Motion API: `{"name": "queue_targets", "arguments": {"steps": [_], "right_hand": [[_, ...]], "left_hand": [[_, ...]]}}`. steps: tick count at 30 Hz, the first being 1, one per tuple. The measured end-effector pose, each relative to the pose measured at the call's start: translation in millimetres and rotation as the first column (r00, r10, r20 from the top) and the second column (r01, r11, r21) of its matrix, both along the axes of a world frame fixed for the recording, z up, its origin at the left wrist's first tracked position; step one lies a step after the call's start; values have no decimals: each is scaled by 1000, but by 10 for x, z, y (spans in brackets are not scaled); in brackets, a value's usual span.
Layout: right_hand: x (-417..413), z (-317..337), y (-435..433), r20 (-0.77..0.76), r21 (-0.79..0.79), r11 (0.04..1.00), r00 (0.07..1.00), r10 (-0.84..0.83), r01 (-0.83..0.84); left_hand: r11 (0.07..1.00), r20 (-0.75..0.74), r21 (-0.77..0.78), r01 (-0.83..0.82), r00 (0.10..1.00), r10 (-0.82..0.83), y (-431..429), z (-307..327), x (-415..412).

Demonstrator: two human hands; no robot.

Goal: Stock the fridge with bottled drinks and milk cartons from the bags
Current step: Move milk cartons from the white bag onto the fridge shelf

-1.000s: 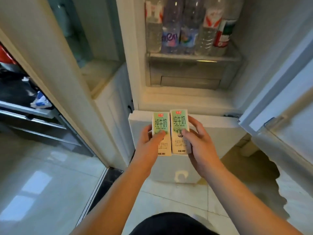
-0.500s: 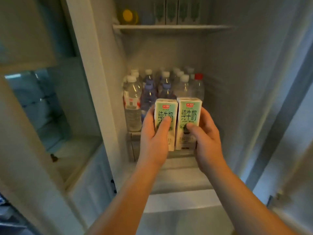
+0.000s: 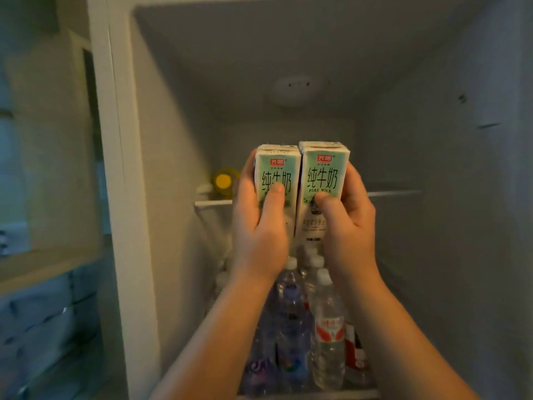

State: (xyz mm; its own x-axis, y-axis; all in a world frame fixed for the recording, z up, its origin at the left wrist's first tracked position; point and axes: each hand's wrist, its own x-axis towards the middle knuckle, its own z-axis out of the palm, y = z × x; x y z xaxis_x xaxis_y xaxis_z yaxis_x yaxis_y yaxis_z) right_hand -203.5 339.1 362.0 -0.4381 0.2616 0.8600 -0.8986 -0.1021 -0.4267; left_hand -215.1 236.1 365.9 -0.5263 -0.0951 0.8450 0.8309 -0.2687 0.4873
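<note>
Fridge (image 3: 173, 140); cartons (image 3: 321, 174) between left hand (image 3: 256, 226), right hand (image 3: 349, 223)

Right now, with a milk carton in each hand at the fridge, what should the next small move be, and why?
Probably push both forward onto the upper shelf. The left hand and right hand grip the left carton and right carton upright, side by side, at shelf height, right of the yellow-capped bottle.

We're on one wide-angle view, worn on the head, facing straight forward into the open fridge (image 3: 432, 145) from close in, its upper shelf (image 3: 395, 193) mid-frame, bottles (image 3: 327, 327) along the bottom edge.
</note>
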Motion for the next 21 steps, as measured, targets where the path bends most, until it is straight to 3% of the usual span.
{"name": "queue_targets", "arguments": {"steps": [6, 12, 17, 19, 21], "right_hand": [[-396, 576, 196, -1, 63, 998, 1000, -25, 25], [-780, 814, 320, 265, 175, 977, 950, -167, 123], [-1014, 893, 396, 460, 325, 942, 856, -235, 84], [-1055, 939, 492, 502, 434, 900, 817, -284, 46], [-1052, 988, 623, 483, 602, 798, 787, -384, 20]], "left_hand": [[995, 23, -63, -80, 996, 81, 133, 659, -454], [959, 200, -259, -112, 966, 167, 222, 974, -868], [944, 348, -309, -115, 910, 224, 228, 918, -1108], [902, 325, -413, -126, 905, 275, 178, 988, -1137], [793, 217, -586, -169, 910, 354, 89, 1115, -1121]]}}
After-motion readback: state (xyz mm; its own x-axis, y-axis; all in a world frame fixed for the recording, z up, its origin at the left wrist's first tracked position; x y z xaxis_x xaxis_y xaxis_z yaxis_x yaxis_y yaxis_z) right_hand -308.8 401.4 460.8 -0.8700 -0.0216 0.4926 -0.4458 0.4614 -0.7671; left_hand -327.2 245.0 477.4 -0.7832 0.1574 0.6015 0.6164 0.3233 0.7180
